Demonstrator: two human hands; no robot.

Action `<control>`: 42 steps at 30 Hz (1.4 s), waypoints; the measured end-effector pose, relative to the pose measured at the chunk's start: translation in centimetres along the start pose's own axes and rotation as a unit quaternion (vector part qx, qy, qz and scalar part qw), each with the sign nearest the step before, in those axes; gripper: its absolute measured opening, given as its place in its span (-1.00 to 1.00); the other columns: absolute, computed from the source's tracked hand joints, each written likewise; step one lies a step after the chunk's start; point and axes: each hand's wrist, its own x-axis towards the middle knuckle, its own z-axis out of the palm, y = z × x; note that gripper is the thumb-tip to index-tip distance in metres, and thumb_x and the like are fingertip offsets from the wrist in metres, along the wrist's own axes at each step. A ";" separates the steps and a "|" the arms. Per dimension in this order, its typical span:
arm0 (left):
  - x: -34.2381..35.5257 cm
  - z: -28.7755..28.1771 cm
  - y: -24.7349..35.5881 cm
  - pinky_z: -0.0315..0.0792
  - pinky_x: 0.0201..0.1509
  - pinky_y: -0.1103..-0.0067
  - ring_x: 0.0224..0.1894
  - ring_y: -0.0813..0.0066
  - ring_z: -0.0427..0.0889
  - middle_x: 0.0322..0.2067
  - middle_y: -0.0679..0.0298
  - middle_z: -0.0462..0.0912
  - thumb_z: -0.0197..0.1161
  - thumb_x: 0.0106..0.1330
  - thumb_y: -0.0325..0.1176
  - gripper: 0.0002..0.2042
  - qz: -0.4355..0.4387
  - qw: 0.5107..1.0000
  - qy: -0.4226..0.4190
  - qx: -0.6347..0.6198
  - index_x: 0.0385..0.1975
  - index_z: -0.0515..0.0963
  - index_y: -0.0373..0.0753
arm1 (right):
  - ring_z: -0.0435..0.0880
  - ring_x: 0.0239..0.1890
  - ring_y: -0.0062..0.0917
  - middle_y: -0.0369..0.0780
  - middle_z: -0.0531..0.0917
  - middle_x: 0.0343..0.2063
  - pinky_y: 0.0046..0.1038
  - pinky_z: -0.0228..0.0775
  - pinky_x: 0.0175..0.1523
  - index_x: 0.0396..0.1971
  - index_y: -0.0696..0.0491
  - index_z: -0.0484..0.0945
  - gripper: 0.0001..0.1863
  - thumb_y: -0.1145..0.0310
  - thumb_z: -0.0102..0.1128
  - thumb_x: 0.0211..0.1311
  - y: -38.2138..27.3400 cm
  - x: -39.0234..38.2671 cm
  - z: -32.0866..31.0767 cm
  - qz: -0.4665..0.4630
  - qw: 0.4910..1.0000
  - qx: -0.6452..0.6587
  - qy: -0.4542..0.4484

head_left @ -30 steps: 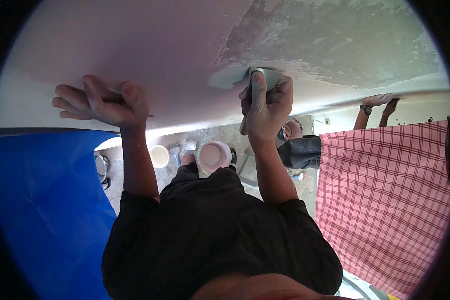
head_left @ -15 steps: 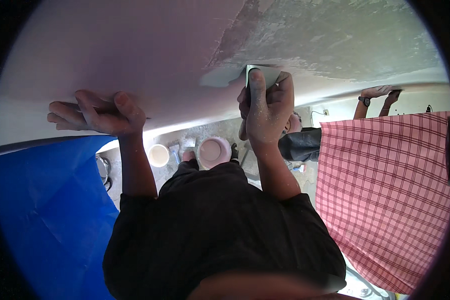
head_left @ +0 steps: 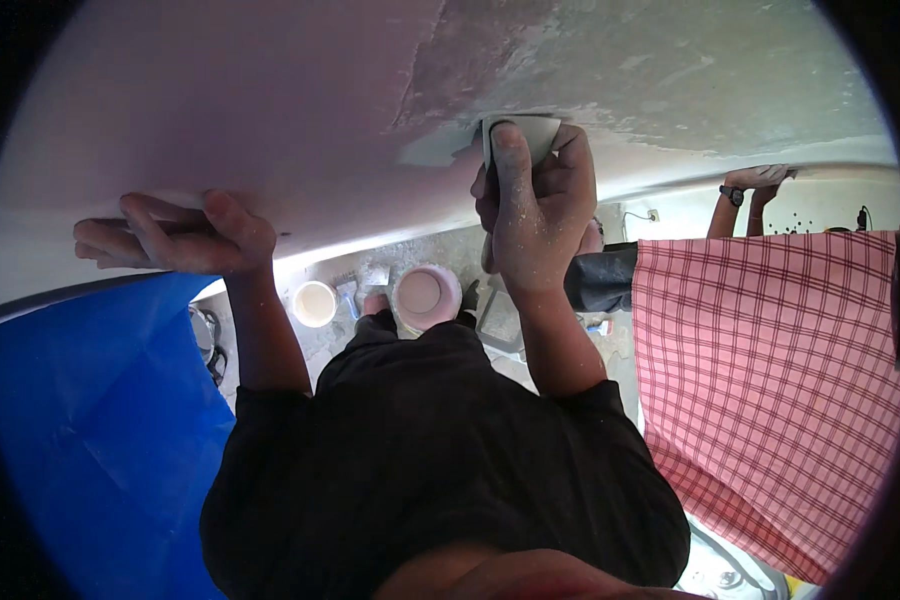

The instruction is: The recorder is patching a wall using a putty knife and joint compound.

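Note:
My right hand (head_left: 537, 215), speckled with pale dust, grips a flat, light-coloured scraper (head_left: 536, 131). My thumb lies along its face, and its upper edge meets the wall (head_left: 300, 90). The fingers curl behind it and hide the rest of the tool. Around the scraper the wall changes from a smooth, pinkish-grey surface on the left to a rough, patchy grey area (head_left: 620, 80) on the right. My left hand (head_left: 185, 235) is held up to the smooth part at the left, its fingers apart and bent, with nothing in it.
Below stand a pink bucket (head_left: 450, 322) and a small pale bucket (head_left: 315, 304), with a blue-handled tool (head_left: 348, 298) between them. A blue sheet (head_left: 90, 430) hangs left, a red checked cloth (head_left: 770, 380) right. Beyond it, another person's hands (head_left: 758, 177) touch the wall.
My right hand and the scraper have moved slightly up along the wall. My left hand has shifted a little left and down. The other person's hands have come closer together.

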 end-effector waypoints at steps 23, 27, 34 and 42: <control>1.6 0.7 3.1 -0.38 0.45 -0.17 0.52 -0.08 -0.22 0.46 -0.05 -0.07 -0.04 0.33 0.09 -0.36 -0.074 0.993 0.043 0.077 0.34 0.22 -0.10 | 0.38 -0.76 -0.76 -0.28 0.52 -0.69 -0.70 0.15 -0.69 -0.28 0.12 0.34 -0.77 0.32 0.18 0.39 2.2 1.0 2.4 -0.022 0.998 0.036 0.041; 2.7 2.2 3.9 -0.41 0.47 -0.11 0.52 -0.06 -0.24 0.46 -0.06 -0.06 -0.04 0.34 0.07 -0.37 -0.040 0.970 0.196 -0.138 0.35 0.20 -0.13 | 0.38 -0.74 -0.76 -0.29 0.51 -0.69 -0.70 0.15 -0.66 -0.27 0.11 0.34 -0.76 0.30 0.20 0.38 2.7 0.1 2.6 -0.009 0.999 0.023 0.048; 7.2 6.6 7.9 -0.46 0.47 -0.12 0.52 -0.09 -0.30 0.45 -0.11 -0.09 -0.08 0.40 0.00 -0.39 0.127 0.256 0.609 -0.740 0.38 0.13 -0.18 | 0.54 -0.61 -0.72 -0.26 0.57 -0.61 -0.63 0.33 -0.52 -0.29 0.15 0.38 -0.74 0.28 0.19 0.38 1.8 0.1 2.5 0.017 1.000 -0.004 0.024; 7.3 6.1 7.7 -0.44 0.46 -0.14 0.52 -0.12 -0.32 0.46 -0.10 -0.11 -0.09 0.40 0.00 -0.38 0.132 0.286 0.618 -0.721 0.39 0.12 -0.19 | 0.38 -0.74 -0.76 -0.30 0.51 -0.67 -0.69 0.14 -0.68 -0.27 0.11 0.35 -0.74 0.27 0.19 0.39 2.7 0.8 2.8 -0.006 0.999 0.048 0.022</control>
